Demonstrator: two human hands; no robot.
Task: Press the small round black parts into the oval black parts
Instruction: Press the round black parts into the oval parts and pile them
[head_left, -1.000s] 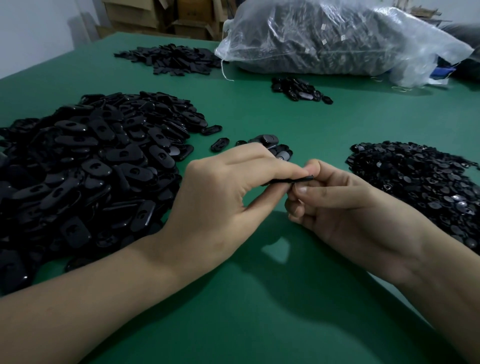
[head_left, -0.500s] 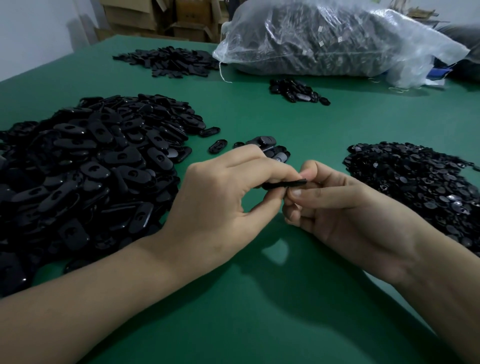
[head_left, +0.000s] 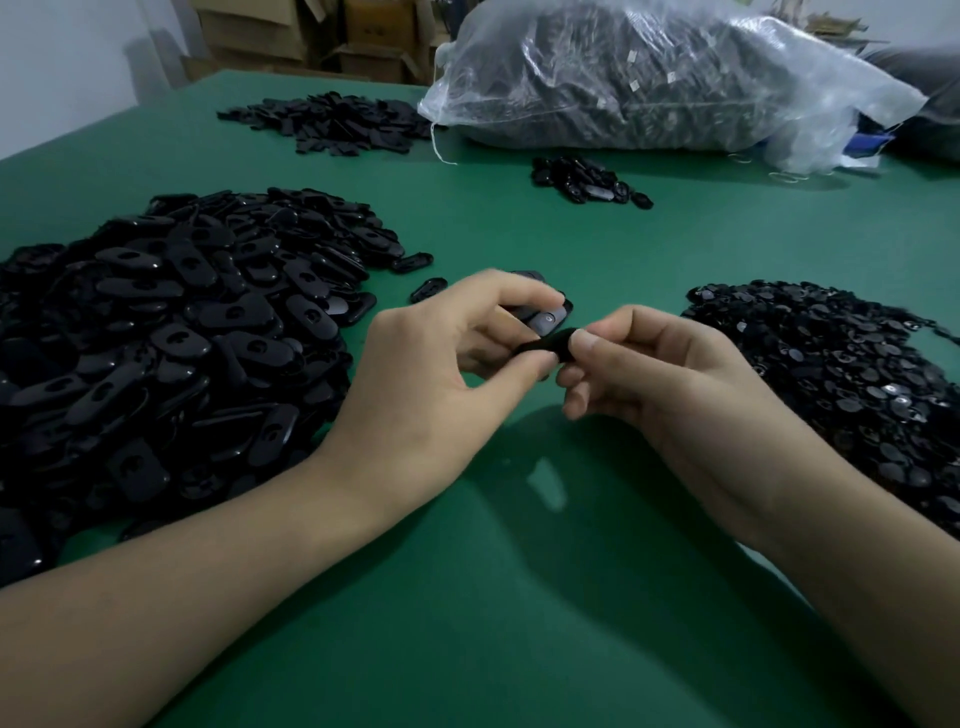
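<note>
Left grip: my left hand (head_left: 436, 374) pinches the oval part (head_left: 545, 345).
Right grip: my right hand (head_left: 675, 374) pinches its other end.
Pressing: squeeze squarely between both grips — no tilt.

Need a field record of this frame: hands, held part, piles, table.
left hand: pinches one end of the oval part
right hand: pinches the other end, thumb on top
oval part: held between both hands above the table; cannot tell if a round part is seated
oval pile: large, on the person's left
round pile: on the person's right
small cluster: just behind the left hand's fingers
far side: flat black pile, small dark pile, plastic bag of dark parts
table: green
</note>
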